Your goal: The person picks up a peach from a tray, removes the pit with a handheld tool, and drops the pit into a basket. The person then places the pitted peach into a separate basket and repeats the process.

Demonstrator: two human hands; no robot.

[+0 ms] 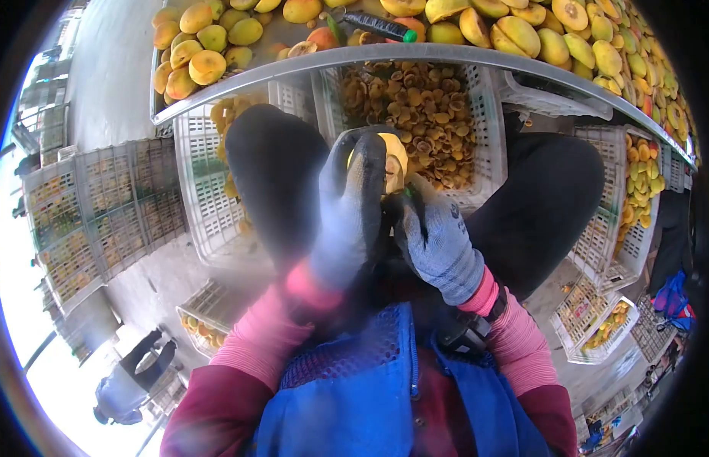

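The cut yellow fruit [395,166] was clamped between the thumb and fingers of the gloved left hand [345,206], while a small green-ended object [410,191] — mostly hidden — was gripped close against it in the curled fingers of the gloved right hand [444,242]. Both hands were held between the knees, near the white crate [488,126] of brown pieces [427,114]; beyond, halved fruit [514,36] was heaped on the metal-rimmed table [293,66].
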